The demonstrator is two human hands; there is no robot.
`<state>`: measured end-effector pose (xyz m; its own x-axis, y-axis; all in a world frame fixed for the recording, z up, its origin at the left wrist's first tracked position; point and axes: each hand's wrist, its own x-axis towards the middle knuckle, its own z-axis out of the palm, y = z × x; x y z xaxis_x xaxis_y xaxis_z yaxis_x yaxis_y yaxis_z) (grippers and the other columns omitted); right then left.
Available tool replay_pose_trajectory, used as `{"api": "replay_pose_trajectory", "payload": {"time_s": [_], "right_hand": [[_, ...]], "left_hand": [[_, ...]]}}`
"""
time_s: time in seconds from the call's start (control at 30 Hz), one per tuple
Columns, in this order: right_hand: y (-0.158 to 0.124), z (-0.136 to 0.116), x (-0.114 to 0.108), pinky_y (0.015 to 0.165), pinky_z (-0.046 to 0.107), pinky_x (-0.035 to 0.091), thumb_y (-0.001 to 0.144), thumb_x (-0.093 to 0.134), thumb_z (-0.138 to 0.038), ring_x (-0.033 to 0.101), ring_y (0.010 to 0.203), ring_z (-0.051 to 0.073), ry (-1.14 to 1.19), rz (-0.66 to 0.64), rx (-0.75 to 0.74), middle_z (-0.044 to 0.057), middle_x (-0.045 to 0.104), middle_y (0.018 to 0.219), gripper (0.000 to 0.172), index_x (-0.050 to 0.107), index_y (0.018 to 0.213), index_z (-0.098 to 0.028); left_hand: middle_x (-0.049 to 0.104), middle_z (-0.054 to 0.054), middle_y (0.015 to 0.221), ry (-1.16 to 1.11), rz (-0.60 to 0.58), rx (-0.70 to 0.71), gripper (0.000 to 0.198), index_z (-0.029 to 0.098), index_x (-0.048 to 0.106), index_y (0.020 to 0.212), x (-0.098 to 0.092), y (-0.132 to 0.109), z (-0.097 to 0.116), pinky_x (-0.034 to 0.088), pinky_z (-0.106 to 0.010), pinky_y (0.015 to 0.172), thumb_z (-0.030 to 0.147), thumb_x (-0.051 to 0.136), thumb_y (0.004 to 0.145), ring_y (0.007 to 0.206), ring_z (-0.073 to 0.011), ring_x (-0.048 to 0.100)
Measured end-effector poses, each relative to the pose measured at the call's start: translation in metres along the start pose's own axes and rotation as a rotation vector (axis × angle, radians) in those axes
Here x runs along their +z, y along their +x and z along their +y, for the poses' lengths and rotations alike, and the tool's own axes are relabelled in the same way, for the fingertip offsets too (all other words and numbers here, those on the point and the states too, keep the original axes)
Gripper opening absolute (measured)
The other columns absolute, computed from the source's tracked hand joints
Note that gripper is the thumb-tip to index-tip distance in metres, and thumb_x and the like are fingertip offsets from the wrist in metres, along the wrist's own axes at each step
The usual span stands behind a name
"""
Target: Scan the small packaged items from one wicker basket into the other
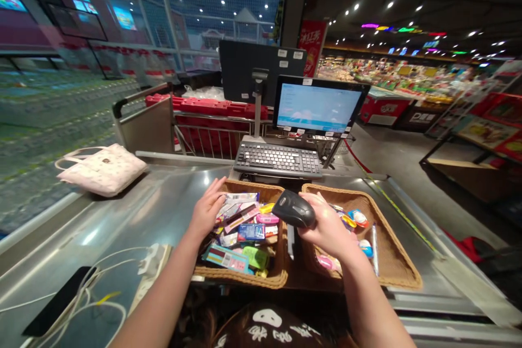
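My right hand (326, 225) is wrapped round a black handheld scanner (294, 209), whose head points left, over the gap between two wicker baskets. My left hand (210, 207) lies at the upper left rim of the left basket (281, 277), its fingers stretched and holding nothing. Packets fill that basket, among them a blue packet (251, 232), a green item (256, 257) and a light blue card pack (227, 259). The right basket (402, 261) holds fewer items, including a red and white one (358, 218); my right hand and forearm hide part of it.
Behind the baskets stand a keyboard (277, 157) and a lit monitor (318, 106). On the metal counter (163, 196), a pale handbag (104, 168) sits at left; a black phone (59, 302), white cables and a power strip (150, 272) lie nearer.
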<state>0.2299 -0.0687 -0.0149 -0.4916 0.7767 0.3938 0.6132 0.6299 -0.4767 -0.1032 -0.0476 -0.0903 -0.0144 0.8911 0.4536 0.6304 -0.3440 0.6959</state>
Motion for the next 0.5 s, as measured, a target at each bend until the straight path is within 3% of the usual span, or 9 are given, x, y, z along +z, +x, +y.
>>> {"api": "replay_pose_trajectory", "payload": {"time_s": [0.3,0.5], "right_hand": [[0.012,-0.014,0.016,0.100,0.046,0.046,0.068,0.064,-0.014,0.057,0.113,0.028,0.052,-0.024,-0.028,0.008,0.065,0.117,0.036,0.065,0.103,-0.023],[0.017,-0.018,0.025,0.098,0.047,0.047,0.069,0.064,-0.016,0.058,0.112,0.027,0.061,-0.039,-0.041,0.009,0.065,0.117,0.041,0.064,0.110,-0.023]], "left_hand": [[0.054,-0.009,0.141,0.183,0.086,-0.177,0.034,0.021,0.073,0.083,-0.018,-0.050,-0.030,0.032,-0.056,0.112,0.041,0.046,0.089,0.139,-0.0316,0.038],[0.065,-0.006,0.128,0.448,0.002,-0.293,0.026,0.023,0.065,0.057,-0.022,-0.082,-0.026,0.023,-0.077,0.102,0.031,0.055,0.079,0.133,-0.0391,0.044]]}}
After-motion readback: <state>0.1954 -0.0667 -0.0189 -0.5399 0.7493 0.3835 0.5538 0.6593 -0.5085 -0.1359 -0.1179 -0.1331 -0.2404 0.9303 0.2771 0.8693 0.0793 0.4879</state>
